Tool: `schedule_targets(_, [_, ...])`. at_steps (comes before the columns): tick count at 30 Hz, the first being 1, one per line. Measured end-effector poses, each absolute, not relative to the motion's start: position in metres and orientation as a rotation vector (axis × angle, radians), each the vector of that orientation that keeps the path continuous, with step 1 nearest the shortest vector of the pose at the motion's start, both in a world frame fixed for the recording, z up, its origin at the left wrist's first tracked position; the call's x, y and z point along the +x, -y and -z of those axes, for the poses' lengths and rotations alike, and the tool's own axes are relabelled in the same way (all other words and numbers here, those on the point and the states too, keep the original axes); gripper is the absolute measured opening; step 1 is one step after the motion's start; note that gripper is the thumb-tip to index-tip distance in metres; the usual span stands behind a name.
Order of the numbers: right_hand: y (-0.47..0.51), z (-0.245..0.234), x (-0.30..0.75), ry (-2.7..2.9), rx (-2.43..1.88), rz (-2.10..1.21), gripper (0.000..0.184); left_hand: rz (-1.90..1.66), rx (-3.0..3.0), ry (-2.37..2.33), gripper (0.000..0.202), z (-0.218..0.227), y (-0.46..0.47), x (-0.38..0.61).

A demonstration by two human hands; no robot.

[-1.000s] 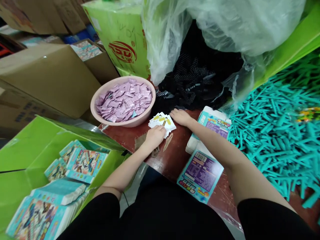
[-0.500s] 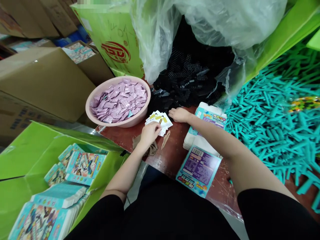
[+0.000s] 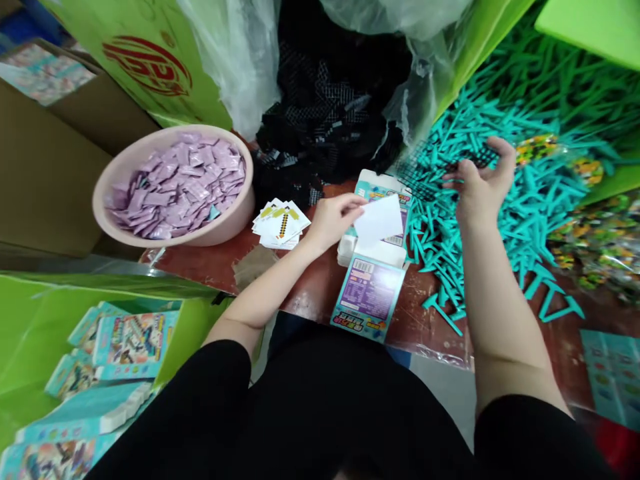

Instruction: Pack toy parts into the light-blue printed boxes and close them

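Note:
My left hand is shut on a white card, holding it over an open teal-and-purple cardboard box on the dark red table. To the left of that hand lies a fanned stack of white cards printed with a yellow-and-black pickaxe. My right hand is above a heap of teal plastic pieces, its fingers curled around a black plastic lattice piece. A pink basin full of lilac sachets stands left of the cards.
A clear plastic bag and a heap of black plastic pieces fill the top middle. Green cartons hold stacks of printed boxes at lower left. Brown cartons stand at left. Bagged colourful packets lie at right.
My left hand has lifted a white card off the stack and moved right over the box. My right hand has left the table for the teal heap. The view has turned right.

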State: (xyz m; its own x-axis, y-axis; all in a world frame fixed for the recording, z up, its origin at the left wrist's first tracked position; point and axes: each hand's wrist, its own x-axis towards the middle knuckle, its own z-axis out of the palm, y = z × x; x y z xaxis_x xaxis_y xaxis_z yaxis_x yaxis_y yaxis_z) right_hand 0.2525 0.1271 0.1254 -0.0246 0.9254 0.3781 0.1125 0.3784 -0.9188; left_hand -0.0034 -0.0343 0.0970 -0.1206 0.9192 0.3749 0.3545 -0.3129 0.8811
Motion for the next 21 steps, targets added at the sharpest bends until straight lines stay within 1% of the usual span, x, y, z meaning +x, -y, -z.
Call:
schedule_targets(3, [-0.106, -0.109, 0.299, 1.377, -0.999, -0.922, 0.048, -1.131, 1.841, -1.383, 0.018, -0.080, 0.017, 0.026])
schedule_targets(5, [-0.092, -0.091, 0.312, 1.366, -0.987, -1.002, 0.051, -0.829, 1.986, -1.272, 0.015, -0.067, 0.021, 0.036])
schedule_targets(7, [-0.079, -0.073, 0.312, 1.399, -1.008, -1.040, 0.058, -0.610, 2.108, -1.136, 0.014, -0.057, 0.034, 0.042])
schedule_targets(9, [-0.066, -0.056, 0.304, 1.474, -1.057, -1.023, 0.061, -0.586, 2.202, -1.105, 0.016, -0.055, 0.052, 0.043])
schedule_targets(11, [-0.051, -0.042, 0.290, 1.550, -1.095, -1.020, 0.061, -0.686, 2.265, -1.137, 0.018, -0.059, 0.068, 0.037])
schedule_targets(13, [-0.034, -0.033, 0.278, 1.627, -1.116, -1.044, 0.056, -0.804, 2.297, -1.208, 0.019, -0.067, 0.075, 0.015])
schedule_targets(15, [-0.017, -0.027, 0.269, 1.766, -1.110, -1.044, 0.042, -0.938, 2.265, -1.453, 0.019, -0.078, 0.073, -0.030])
schedule_targets(16, [-0.009, -0.025, 0.266, 1.862, -1.083, -1.022, 0.034, -0.988, 2.196, -1.692, 0.020, -0.084, 0.071, -0.061])
schedule_targets(17, [-0.003, -0.023, 0.264, 1.973, -1.033, -0.991, 0.031, -1.021, 2.080, -1.967, 0.022, -0.090, 0.070, -0.095])
schedule_targets(19, [0.008, -0.021, 0.262, 2.196, -0.890, -0.903, 0.035, -0.946, 1.682, -2.574, 0.031, -0.101, 0.070, -0.165])
schedule_targets(20, [0.012, -0.020, 0.261, 2.285, -0.822, -0.848, 0.037, -0.913, 1.545, -2.703, 0.036, -0.105, 0.072, -0.196])
schedule_targets(21, [0.016, -0.020, 0.259, 2.348, -0.772, -0.783, 0.037, -0.882, 1.442, -2.780, 0.035, -0.107, 0.074, -0.223])
